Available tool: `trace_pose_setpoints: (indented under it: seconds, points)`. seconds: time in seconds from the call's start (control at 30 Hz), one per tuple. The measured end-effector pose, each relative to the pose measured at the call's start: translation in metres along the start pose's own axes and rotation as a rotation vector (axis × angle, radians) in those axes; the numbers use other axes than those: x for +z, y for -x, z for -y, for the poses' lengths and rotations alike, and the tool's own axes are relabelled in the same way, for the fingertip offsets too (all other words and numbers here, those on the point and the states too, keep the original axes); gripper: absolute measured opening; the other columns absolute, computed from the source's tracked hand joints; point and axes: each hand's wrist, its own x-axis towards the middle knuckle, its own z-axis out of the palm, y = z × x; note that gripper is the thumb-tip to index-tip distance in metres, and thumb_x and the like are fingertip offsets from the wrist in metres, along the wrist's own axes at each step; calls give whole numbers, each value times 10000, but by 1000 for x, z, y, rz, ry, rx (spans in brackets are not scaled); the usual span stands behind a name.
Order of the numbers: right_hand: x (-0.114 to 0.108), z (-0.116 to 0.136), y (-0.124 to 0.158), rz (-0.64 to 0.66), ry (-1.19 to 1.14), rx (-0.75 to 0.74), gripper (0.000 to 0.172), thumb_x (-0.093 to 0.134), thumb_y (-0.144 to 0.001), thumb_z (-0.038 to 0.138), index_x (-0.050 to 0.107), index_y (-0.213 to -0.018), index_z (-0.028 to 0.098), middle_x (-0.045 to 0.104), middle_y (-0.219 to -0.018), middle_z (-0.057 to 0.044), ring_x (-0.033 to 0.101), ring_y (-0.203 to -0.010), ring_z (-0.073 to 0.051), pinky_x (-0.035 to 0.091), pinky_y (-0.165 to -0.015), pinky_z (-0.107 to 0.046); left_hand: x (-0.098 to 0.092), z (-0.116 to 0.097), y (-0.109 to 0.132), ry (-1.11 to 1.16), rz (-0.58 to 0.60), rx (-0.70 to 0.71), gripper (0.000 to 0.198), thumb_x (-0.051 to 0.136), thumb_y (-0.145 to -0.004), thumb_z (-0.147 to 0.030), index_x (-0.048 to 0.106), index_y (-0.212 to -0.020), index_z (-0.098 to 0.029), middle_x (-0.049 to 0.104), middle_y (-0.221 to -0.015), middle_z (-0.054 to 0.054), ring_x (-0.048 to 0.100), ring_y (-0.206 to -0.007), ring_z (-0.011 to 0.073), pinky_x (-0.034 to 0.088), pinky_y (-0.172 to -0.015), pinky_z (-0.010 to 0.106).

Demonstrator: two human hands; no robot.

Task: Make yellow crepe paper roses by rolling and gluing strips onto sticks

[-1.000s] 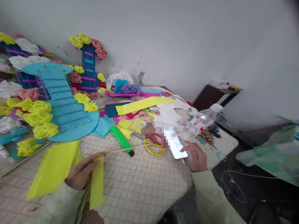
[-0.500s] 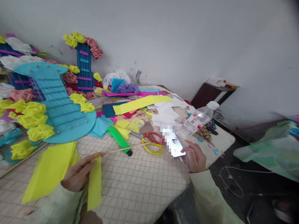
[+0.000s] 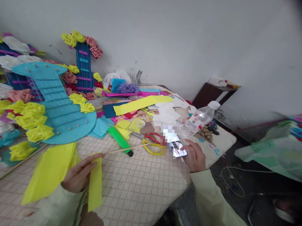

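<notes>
My left hand is closed, pinching a thin wooden stick and a yellow crepe paper strip that hangs down. The stick points right, its far end over the yellow-handled scissors. My right hand holds nothing; its fingers are apart, and a fingertip is at the lit screen of a phone lying on the table. Part of the phone is blurred out. Beside my left hand lies a larger stack of yellow crepe paper. A green utility knife rests between my hands.
A blue guitar-shaped craft with yellow paper flowers stands at left. A clear bottle stands beyond the phone. White paper scraps and a tape roll lie behind the scissors. A white cable runs from the phone.
The picture on the phone screen has changed. My right hand has shifted slightly, its fingers more lifted and spread. My left hand keeps its hold on the stick and strip.
</notes>
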Motion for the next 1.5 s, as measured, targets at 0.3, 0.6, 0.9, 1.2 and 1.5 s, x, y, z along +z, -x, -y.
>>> trace_pose_setpoints:
  seconds: [0.3,0.6,0.9,1.2,1.5]
  points:
    - [2,4,-1,8,-21,22,329,327,-854,312,596,-991,182,646,-784,-59,551,-848,-212,424,-764,-362,1,0,0,3,-4,31,328,763,-470,-343,715,-777,-236,675,-836,-3,576,-685,126,470,-535,144]
    - [4,3,0,6,-23,31,327,337,-852,312,588,-1006,170,637,-783,-59,557,-817,-204,431,-749,-357,-2,2,-2,-22,-7,26,310,727,-511,-324,703,-805,-228,679,-866,6,588,-745,156,477,-573,176]
    - [4,2,-2,-122,62,128,353,301,-874,309,612,-773,176,634,-800,-87,537,-882,-227,398,-785,-392,-1,0,0,-25,-20,19,306,727,-504,-322,698,-794,-229,671,-904,8,593,-773,181,479,-569,199]
    - [7,-4,-4,-122,101,187,330,313,-869,322,606,-869,172,634,-769,-75,541,-823,-217,398,-739,-360,-1,0,0,-15,0,27,300,730,-517,-327,701,-799,-229,668,-895,9,590,-767,166,476,-563,180]
    - [8,4,-4,-58,48,147,318,336,-862,317,571,-1022,175,651,-772,-51,541,-837,-214,416,-750,-355,-1,2,-1,-24,2,48,274,722,-533,-326,705,-788,-227,679,-856,10,584,-742,149,471,-587,172]
